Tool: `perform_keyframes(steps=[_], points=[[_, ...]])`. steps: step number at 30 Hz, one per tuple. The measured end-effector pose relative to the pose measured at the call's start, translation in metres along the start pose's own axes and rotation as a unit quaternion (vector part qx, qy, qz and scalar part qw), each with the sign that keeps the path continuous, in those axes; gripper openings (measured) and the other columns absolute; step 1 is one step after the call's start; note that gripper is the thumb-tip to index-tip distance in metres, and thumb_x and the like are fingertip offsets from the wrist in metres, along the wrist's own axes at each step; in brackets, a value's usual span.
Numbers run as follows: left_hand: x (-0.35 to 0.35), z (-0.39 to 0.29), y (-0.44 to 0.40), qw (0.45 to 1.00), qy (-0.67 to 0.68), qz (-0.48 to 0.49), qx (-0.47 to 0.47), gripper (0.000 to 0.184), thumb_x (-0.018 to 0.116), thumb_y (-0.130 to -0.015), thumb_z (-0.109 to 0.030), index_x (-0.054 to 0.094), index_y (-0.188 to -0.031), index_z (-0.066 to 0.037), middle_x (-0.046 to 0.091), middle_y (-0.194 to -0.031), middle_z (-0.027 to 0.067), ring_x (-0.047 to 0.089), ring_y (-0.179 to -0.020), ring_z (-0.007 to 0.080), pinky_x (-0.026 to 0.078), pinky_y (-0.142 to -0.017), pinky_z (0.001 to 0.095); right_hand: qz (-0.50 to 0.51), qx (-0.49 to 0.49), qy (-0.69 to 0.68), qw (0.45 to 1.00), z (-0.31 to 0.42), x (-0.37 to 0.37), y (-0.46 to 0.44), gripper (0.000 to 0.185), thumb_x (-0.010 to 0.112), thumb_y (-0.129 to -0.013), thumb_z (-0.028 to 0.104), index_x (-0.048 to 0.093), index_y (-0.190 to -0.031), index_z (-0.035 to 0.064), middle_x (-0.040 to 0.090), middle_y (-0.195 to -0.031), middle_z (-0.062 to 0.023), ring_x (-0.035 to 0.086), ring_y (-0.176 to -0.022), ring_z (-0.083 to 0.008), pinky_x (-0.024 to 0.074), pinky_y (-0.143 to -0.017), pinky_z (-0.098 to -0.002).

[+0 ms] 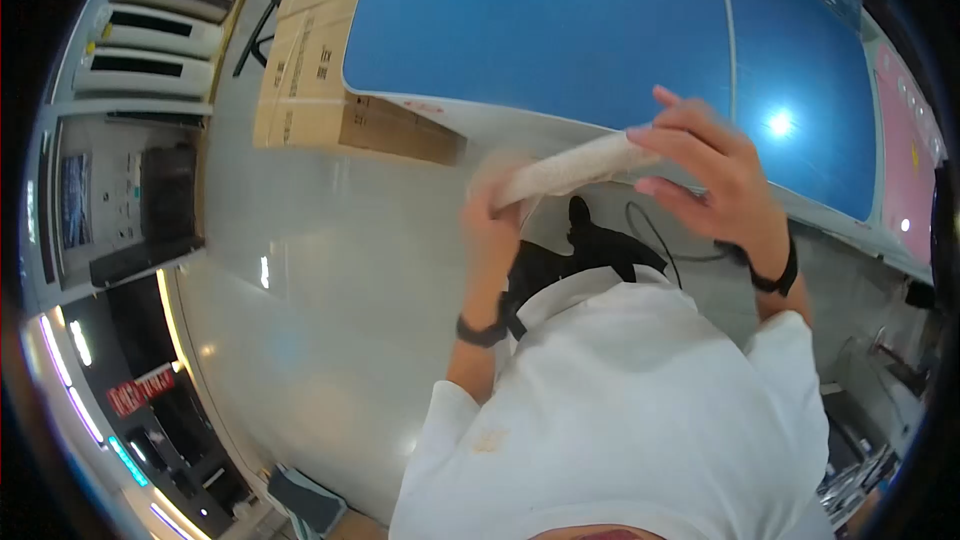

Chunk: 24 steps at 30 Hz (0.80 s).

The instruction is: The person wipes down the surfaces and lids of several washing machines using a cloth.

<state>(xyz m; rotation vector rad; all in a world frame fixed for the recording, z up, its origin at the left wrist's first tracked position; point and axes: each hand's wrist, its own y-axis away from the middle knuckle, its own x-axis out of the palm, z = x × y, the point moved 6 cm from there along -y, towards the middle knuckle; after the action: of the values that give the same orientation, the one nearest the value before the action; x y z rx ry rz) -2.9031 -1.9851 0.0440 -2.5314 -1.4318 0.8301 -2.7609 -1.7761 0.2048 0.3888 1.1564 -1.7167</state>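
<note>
A long whitish roll-like piece (575,166), with a fuzzy or wrapped surface, is held slantwise in front of my body. My left hand (494,202) is closed around its left end and is smeared by motion. At the other end, my right hand (712,162) has its fingers spread, with the index fingertip over the end of the roll. The thumb stands apart below it. Exactly what the roll is made of cannot be made out. Just beyond both hands is the front edge of a large blue-topped unit (560,30).
A cardboard box (310,60) stands against the unit's left side. White appliances with dark slots (150,30) line the far left. A dark cable (655,225) lies on the grey floor (290,340). A pink panel (908,120) is at the right.
</note>
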Motion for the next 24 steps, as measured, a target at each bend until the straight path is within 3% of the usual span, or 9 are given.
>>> perform_keyframes(steps=[2, 5, 8, 11, 12, 14, 17, 21, 24], points=[[-0.018, -0.004, -0.020, 0.978, 0.061, 0.105, -0.168, 0.021, 0.069, -0.096, -0.007, 0.071, -0.118, -0.006, 0.073, -0.109, 0.0044, 0.066, -0.096, 0.0165, 0.053, -0.082, 0.0344, 0.012, -0.056, 0.088, 0.994, -0.006, -0.013, -0.006, 0.033, 0.081, -0.080, 0.008, 0.070, -0.110, 0.0026, 0.064, -0.100, -0.0116, 0.066, -0.094, -0.0297, 0.0550, -0.105, -0.0455], [-0.022, -0.029, -0.057, 0.891, 0.284, 0.259, -0.242, 0.020, 0.067, -0.101, -0.017, 0.071, -0.117, -0.004, 0.069, -0.103, 0.0007, 0.060, -0.095, 0.0080, 0.052, -0.081, 0.0302, 0.033, -0.109, 0.173, 0.978, -0.018, -0.015, -0.012, 0.029, 0.081, -0.079, 0.013, 0.068, -0.103, 0.0037, 0.063, -0.104, -0.0092, 0.064, -0.099, -0.0278, 0.0579, -0.092, -0.0446], [-0.015, -0.043, -0.095, 0.906, 0.175, 0.293, -0.252, 0.027, 0.063, -0.105, -0.023, 0.067, -0.118, 0.000, 0.067, -0.096, 0.0040, 0.061, -0.093, 0.0077, 0.051, -0.080, 0.0292, 0.037, -0.139, 0.158, 0.977, -0.038, -0.022, -0.034, 0.024, 0.080, -0.080, 0.010, 0.068, -0.100, 0.0028, 0.063, -0.100, -0.0100, 0.063, -0.087, -0.0299, 0.0555, -0.076, -0.0446], [-0.011, -0.088, -0.120, 0.972, -0.071, 0.187, -0.126, 0.028, 0.068, -0.100, -0.017, 0.063, -0.122, 0.000, 0.066, -0.102, 0.0109, 0.064, -0.096, 0.0190, 0.051, -0.083, 0.0334, 0.055, -0.027, 0.010, 0.998, -0.051, -0.041, -0.061, 0.017, 0.077, -0.085, 0.008, 0.067, -0.098, 0.0008, 0.062, -0.089, -0.0138, 0.060, -0.076, -0.0328, 0.0506, -0.067, -0.0427], [-0.010, -0.101, -0.126, 0.983, -0.151, 0.103, 0.021, 0.032, 0.069, -0.099, -0.018, 0.062, -0.123, 0.001, 0.065, -0.105, 0.0127, 0.063, -0.097, 0.0232, 0.050, -0.085, 0.0357, 0.062, 0.031, -0.056, 0.996, -0.055, -0.049, -0.071, 0.015, 0.075, -0.087, 0.009, 0.067, -0.096, 0.0002, 0.062, -0.086, -0.0152, 0.060, -0.074, -0.0336, 0.0490, -0.064, -0.0417], [-0.002, -0.118, -0.116, 0.907, -0.277, -0.076, 0.307, 0.039, 0.073, -0.096, -0.020, 0.060, -0.125, 0.003, 0.064, -0.111, 0.0162, 0.061, -0.099, 0.0316, 0.049, -0.087, 0.0402, 0.019, 0.022, -0.012, 0.999, -0.045, -0.069, -0.093, 0.013, 0.072, -0.090, 0.010, 0.066, -0.095, -0.0006, 0.061, -0.080, -0.0175, 0.059, -0.070, -0.0347, 0.0474, -0.063, -0.0412], [0.023, -0.107, -0.112, 0.968, -0.143, 0.039, 0.203, 0.049, 0.079, -0.089, -0.015, 0.056, -0.128, 0.003, 0.059, -0.123, 0.0214, 0.056, -0.114, 0.0415, 0.046, -0.098, 0.0473, -0.022, 0.031, 0.044, 0.998, -0.036, -0.070, -0.125, 0.020, 0.069, -0.092, 0.020, 0.069, -0.090, -0.0001, 0.066, -0.079, -0.0207, 0.065, -0.073, -0.0391, 0.0526, -0.067, -0.0446], [0.077, -0.131, -0.148, 0.969, -0.148, 0.046, 0.191, 0.062, 0.080, -0.087, -0.016, 0.048, -0.137, 0.003, 0.047, -0.143, 0.0267, 0.047, -0.133, 0.0450, 0.040, -0.111, 0.0515, -0.025, 0.044, 0.172, 0.984, -0.036, -0.083, -0.166, 0.025, 0.066, -0.093, 0.026, 0.071, -0.088, 0.0016, 0.071, -0.077, -0.0188, 0.071, -0.075, -0.0407, 0.0582, -0.072, -0.0459], [0.084, -0.128, -0.177, 0.963, -0.152, 0.036, 0.222, 0.070, 0.082, -0.086, -0.016, 0.043, -0.141, 0.003, 0.039, -0.151, 0.0283, 0.041, -0.140, 0.0468, 0.037, -0.116, 0.0529, -0.015, 0.084, 0.216, 0.973, -0.036, -0.102, -0.183, 0.018, 0.067, -0.094, 0.022, 0.073, -0.095, 0.0052, 0.075, -0.091, -0.0188, 0.074, -0.083, -0.0355, 0.0598, -0.074, -0.0428]])
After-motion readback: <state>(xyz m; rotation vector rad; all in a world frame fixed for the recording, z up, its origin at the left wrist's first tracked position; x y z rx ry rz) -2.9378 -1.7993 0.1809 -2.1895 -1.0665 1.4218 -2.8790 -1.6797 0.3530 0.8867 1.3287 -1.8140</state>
